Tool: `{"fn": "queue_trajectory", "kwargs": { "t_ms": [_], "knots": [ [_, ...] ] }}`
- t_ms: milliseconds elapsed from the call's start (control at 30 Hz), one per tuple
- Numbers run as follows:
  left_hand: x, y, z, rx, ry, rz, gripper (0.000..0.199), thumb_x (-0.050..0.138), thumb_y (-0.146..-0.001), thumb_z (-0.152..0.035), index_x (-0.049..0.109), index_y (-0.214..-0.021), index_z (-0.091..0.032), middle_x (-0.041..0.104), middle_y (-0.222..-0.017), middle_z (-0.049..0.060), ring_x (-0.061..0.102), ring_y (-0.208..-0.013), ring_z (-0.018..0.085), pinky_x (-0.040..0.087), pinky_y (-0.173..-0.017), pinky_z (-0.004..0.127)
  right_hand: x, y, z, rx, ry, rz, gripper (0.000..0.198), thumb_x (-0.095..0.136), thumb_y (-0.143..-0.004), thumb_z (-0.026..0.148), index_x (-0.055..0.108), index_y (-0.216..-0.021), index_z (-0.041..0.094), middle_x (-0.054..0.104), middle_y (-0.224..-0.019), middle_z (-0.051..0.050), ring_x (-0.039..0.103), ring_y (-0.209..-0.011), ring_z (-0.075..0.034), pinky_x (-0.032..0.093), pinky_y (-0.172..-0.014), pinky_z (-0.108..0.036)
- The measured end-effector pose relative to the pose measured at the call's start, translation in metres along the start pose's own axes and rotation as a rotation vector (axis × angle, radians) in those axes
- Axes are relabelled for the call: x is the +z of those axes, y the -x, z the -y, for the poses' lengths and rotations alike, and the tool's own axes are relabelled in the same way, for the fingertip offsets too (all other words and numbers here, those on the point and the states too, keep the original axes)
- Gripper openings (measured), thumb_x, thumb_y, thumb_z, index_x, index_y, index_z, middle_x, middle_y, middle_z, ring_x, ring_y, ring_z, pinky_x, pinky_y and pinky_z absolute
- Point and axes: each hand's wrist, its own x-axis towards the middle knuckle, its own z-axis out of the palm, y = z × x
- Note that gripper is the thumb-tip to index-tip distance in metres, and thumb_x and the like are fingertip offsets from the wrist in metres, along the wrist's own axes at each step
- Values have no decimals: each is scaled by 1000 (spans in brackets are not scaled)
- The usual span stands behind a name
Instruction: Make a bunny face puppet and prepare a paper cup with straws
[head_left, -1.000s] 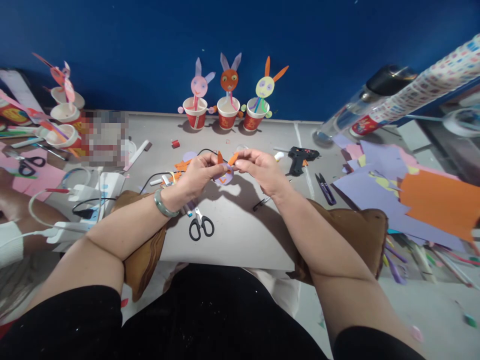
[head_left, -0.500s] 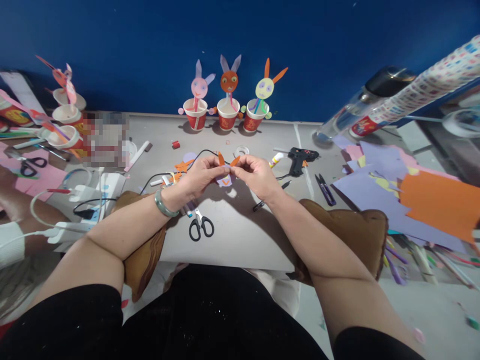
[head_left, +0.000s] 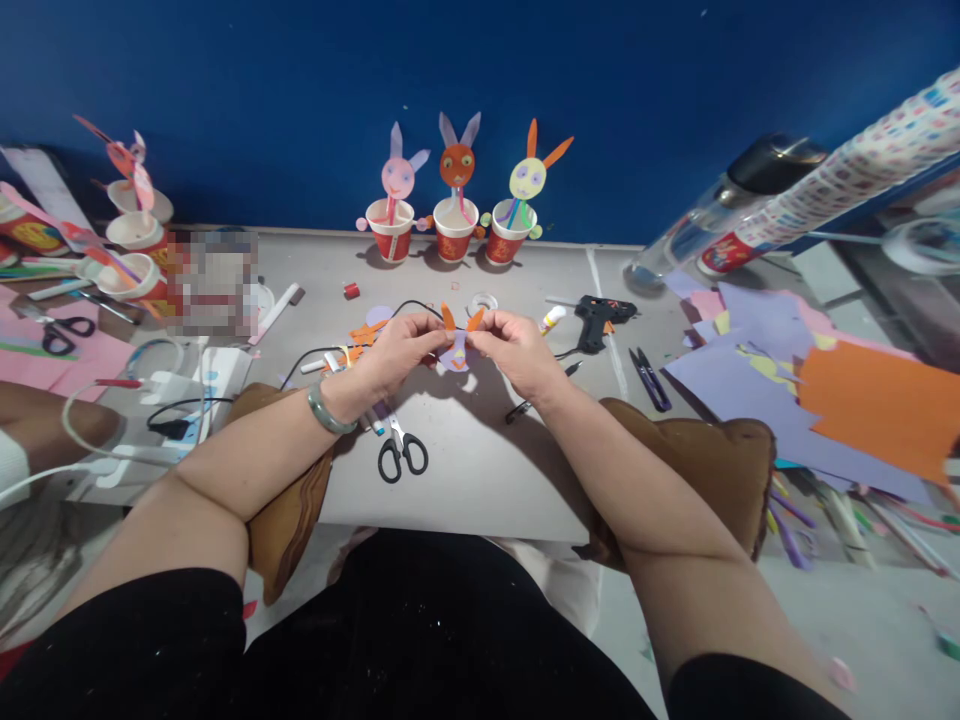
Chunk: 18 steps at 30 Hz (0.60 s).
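Observation:
Between my two hands is a small purple paper rabbit head [head_left: 455, 356] with orange ears and an orange mark low on its face. My left hand [head_left: 409, 350] pinches its left edge, and my right hand [head_left: 514, 348] pinches the right edge. Fingertips cover both sides of the face. Black-handled scissors [head_left: 403, 452] lie on the table below my left hand. Orange paper scraps [head_left: 367, 332] are just left of that hand. A roll of clear tape [head_left: 482, 303] sits behind the paper head, partly hidden by my right hand.
Three red paper cups [head_left: 452, 240] with paper rabbits stand along the blue wall. A black glue gun [head_left: 598, 320] and thread snips [head_left: 649, 380] lie to the right, beside coloured paper sheets [head_left: 877, 400]. At left are a power strip [head_left: 196, 405] and another person's arm [head_left: 60, 425].
The paper head has shifted slightly to the right, and more of its face shows as my fingers have moved outward to its sides. The other person's arm at left has shifted slightly.

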Motion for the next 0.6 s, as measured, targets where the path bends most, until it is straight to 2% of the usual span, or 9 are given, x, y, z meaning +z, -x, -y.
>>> {"fn": "queue_trajectory", "kwargs": {
  "t_ms": [233,367,433,500,600],
  "knots": [
    [1,0,-1,-43,17,-28,31,81,-75,-40,61,-69,-17,60,-71,-1,53,-61,7,43,-56,22,0,1,0,-4,-8,28,18,73,-73,30,61,-65,21,61,-64,2,54,-64,-11,45,-60,-27],
    [0,0,-1,17,-31,-9,26,78,-77,-36,61,-69,-18,59,-66,-2,51,-58,7,42,-56,23,0,2,0,-34,23,48,21,72,-77,34,60,-67,21,63,-66,1,55,-65,-13,47,-63,-29],
    [1,1,-2,88,-101,-39,20,77,-76,-30,62,-72,-18,61,-66,-1,54,-59,8,44,-58,24,0,4,1,-119,93,25,19,71,-79,34,61,-69,22,62,-67,1,55,-65,-14,47,-65,-31],
    [2,2,-3,172,-186,-85,14,76,-75,-26,65,-78,-17,67,-72,1,60,-65,11,47,-62,26,0,7,3,-287,196,-34,15,69,-82,33,62,-72,23,63,-70,0,56,-68,-16,49,-70,-35],
    [3,7,-4,362,-354,-174,15,75,-75,-23,68,-88,-18,71,-88,5,65,-78,15,50,-71,29,-2,11,2,-560,374,-111,10,66,-87,33,66,-78,27,69,-82,-4,63,-82,-21,50,-87,-45]
  ]
}}
